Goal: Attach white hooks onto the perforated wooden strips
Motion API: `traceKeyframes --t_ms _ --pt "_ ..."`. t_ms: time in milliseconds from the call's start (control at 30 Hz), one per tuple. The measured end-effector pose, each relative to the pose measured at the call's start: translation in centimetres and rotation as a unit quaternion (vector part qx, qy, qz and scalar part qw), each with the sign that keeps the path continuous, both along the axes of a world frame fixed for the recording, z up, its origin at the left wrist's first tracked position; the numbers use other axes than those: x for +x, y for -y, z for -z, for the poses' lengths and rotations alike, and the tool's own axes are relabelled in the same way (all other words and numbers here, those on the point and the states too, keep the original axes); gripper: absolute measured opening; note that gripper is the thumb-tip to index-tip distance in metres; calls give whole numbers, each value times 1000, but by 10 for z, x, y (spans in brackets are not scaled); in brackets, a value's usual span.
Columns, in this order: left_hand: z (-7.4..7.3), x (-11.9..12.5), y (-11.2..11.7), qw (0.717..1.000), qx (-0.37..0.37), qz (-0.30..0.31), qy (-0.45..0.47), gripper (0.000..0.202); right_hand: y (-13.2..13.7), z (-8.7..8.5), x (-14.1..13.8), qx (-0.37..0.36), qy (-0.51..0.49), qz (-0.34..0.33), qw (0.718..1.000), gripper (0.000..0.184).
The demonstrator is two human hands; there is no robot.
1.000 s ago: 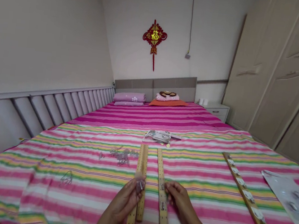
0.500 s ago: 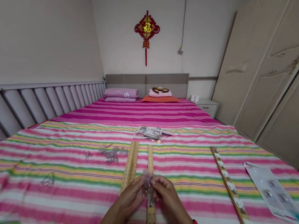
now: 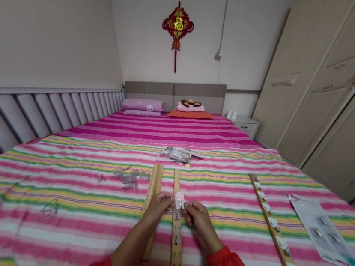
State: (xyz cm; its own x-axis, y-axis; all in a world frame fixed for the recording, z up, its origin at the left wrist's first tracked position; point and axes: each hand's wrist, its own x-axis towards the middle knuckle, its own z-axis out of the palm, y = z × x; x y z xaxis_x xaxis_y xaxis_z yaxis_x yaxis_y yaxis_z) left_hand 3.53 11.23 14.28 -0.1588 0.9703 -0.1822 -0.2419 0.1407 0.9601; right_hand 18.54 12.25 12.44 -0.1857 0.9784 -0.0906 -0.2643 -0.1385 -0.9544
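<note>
The left hand (image 3: 160, 205) and right hand (image 3: 198, 219) pinch opposite edges of a small pale packet (image 3: 179, 199) over the wooden strip (image 3: 176, 253) on the bed (image 3: 95, 244); from here, light, even grips seem best for keeping it level.

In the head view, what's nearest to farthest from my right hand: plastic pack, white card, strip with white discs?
1. White card, just left of your right hand.
2. Strip with white discs, to the right.
3. Plastic pack, far right.

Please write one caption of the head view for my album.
Left hand and right hand hold a pale piece over a strip on striped bedding.
</note>
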Motion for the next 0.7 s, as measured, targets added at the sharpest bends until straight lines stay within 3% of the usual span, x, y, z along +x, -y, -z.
traceKeyframes --t_ms 200,367,700 --pt "3 -2 -26 997 24 -19 -68 33 -23 7 -7 13 56 -1 998 27" --pt "14 -2 -45 994 -8 -42 -96 20 -41 19 -13 38 81 17 996 22" --pt "32 -4 -59 980 -31 -48 -189 9 -61 44 -19 94 147 43 984 19"
